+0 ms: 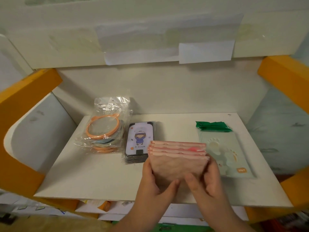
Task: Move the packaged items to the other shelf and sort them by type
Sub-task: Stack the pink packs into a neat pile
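Two hands, the left hand (153, 180) and the right hand (207, 178), are curled round a stack of pink packets (178, 158), held just above the white shelf (100, 173). Left of the stack lie black cartoon-card packs (139, 141) and bagged orange mirrors (103, 128); right of it lie mint paw-print packets (222, 148), whose orange label cannot be read.

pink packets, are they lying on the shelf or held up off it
Held up. Both hands, left hand and right hand, grip the pink packets as one bundle on edge above the white shelf.
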Demonstrator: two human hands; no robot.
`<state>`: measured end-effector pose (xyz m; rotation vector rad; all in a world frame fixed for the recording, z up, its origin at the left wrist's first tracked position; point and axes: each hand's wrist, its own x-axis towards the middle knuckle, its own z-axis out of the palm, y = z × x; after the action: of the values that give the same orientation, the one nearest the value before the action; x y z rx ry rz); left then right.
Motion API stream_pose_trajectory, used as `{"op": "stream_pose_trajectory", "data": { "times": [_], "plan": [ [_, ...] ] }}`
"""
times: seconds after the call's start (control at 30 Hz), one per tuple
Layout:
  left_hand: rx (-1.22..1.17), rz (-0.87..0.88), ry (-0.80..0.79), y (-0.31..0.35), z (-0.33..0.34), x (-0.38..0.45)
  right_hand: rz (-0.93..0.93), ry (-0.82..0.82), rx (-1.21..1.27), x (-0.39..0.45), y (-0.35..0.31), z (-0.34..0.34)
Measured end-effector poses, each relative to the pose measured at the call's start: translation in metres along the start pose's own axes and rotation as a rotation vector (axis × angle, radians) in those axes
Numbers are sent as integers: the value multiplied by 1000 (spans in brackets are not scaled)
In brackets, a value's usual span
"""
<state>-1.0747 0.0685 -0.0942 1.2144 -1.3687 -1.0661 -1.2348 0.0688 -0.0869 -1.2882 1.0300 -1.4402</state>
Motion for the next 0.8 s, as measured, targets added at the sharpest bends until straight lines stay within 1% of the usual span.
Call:
{"op": "stream_pose_trajectory", "data": {
  "times": [0.27,0.33,0.47,0.63,0.73,0.8],
  "plan": [
    [147,43,-168,0,-5,-1,-23,-104,-190,-15,0,-1],
    [182,58,-180,0,-7,-1,-6,-126,-262,-15,-3,-1],
    [190,27,-135,8,-2,2,49,-39,-341,-10,-12,1],
    [85,-75,-28,49,11,27,252,63,-274,32,-50,-3],
    [169,-163,1,84,14,45,411,41,-255,65,-66,-8],
    [276,-221,-29,95,13,58,502,12,-280,86,-68,-9]
  ]
}}
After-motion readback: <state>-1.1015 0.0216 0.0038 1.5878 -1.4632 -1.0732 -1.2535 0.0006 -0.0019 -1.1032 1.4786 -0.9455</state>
